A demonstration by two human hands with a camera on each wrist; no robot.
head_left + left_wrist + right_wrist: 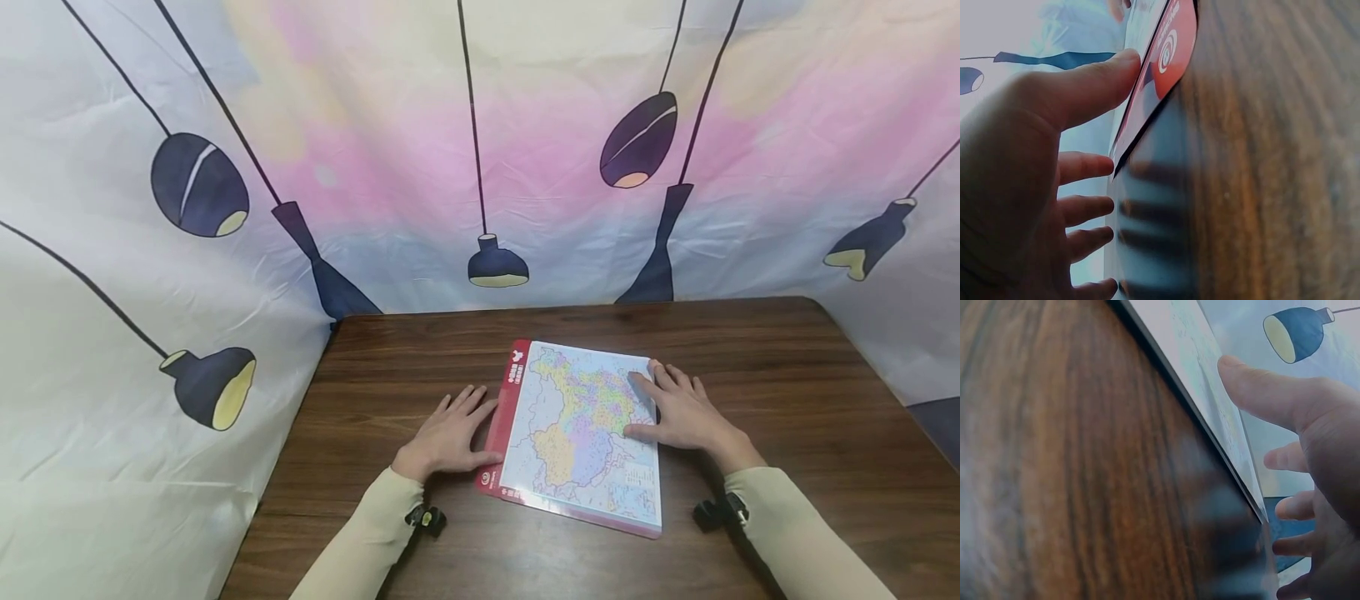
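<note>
A flat map board (577, 433) with a red left border lies on the brown wooden table (787, 375). My left hand (450, 437) lies flat on the table beside the board's left edge, fingers straight, thumb touching the red border (1169, 56). My right hand (678, 408) rests flat over the board's right edge, its fingers and thumb lying on the map surface (1210, 400). Neither hand grips anything.
A printed curtain (225, 250) with dark hanging lamps surrounds the table at the back and both sides. The table's left edge (288, 467) runs close to the curtain. Small black wrist cameras (426, 518) sit on both cream sleeves.
</note>
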